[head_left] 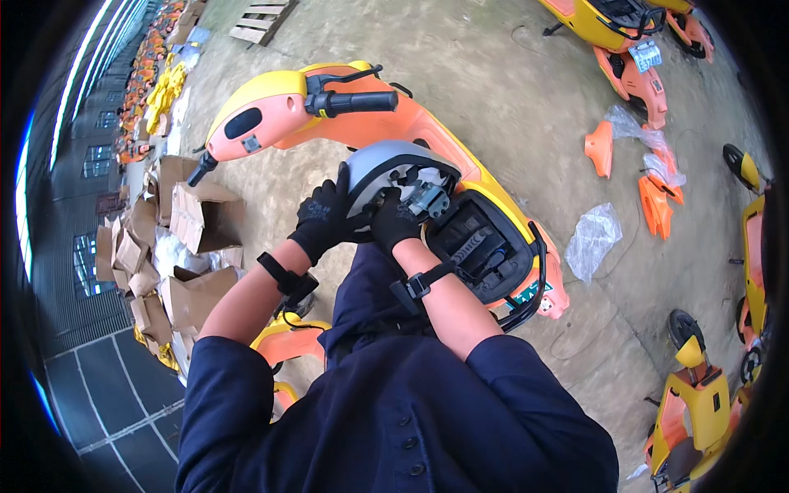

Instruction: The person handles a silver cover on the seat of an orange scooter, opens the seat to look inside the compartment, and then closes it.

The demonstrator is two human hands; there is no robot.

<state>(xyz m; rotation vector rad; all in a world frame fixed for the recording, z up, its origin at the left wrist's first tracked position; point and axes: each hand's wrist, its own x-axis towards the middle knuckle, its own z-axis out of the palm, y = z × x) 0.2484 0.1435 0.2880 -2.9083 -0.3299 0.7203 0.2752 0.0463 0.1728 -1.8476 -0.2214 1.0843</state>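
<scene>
A yellow and orange scooter point(271, 111) stands across in front of me, its handlebar at the left. What looks like its grey seat point(380, 156) is tipped up, with the dark-rimmed hollow underside toward me. A grey metal bracket point(429, 200) and pale parts show in that underside. My left hand point(327, 212), in a black glove, is closed around the seat's left edge. My right hand point(394, 220), also gloved, reaches into the underside with bent fingers; what they grip is hidden. Beside it the black storage compartment point(477, 246) is uncovered, with dark parts inside.
Cardboard boxes point(201, 218) are heaped at the left. Clear plastic wrap point(593, 240) and orange panels point(655, 205) lie on the floor at the right. More scooters stand at the upper right point(612, 25) and lower right point(690, 411). A wooden pallet point(261, 20) lies at the far side.
</scene>
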